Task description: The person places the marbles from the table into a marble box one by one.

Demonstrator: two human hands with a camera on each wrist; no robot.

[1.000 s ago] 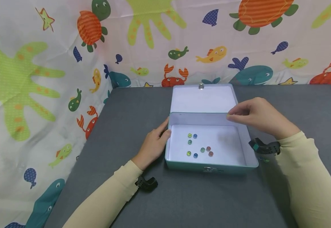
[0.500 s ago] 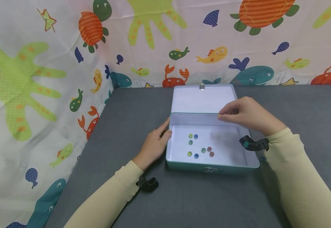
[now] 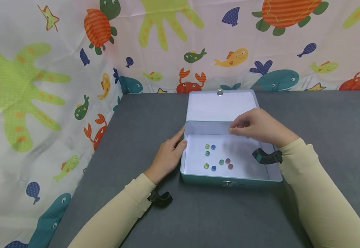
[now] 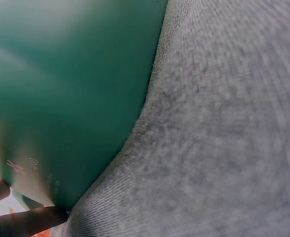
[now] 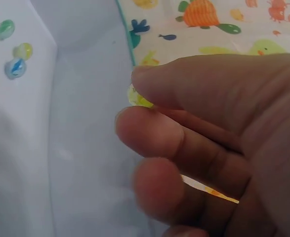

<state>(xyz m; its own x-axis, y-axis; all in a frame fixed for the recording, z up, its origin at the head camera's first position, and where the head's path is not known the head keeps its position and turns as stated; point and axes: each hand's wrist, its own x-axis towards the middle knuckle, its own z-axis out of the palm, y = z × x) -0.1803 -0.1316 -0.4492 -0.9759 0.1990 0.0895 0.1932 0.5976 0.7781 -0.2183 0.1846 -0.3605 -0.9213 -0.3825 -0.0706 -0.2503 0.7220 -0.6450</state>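
Observation:
A green metal box (image 3: 229,182) with a white inside stands with its lid (image 3: 220,105) folded back. My left hand (image 3: 167,156) rests against the box's left wall, the thumb at the rim. Close up in the left wrist view, fingertips (image 4: 36,219) touch the green wall. Over the rear half of the box, my right hand (image 3: 257,125) pinches a yellow marble (image 5: 139,97) between thumb and forefinger. Several glass marbles lie on the box floor, among them a blue marble (image 3: 213,168), a green marble (image 3: 221,162) and a reddish marble (image 3: 230,166).
Grey cloth (image 3: 217,217) covers the table under the box. A white curtain (image 3: 167,65) printed with sea animals hangs behind and along the left. The box's metal clasp (image 3: 227,184) is on the front wall. Each wrist wears a black band.
My right hand has moved left from the box's right rear corner toward the middle, still pinching the marble. The left hand and the marbles in the box stay put.

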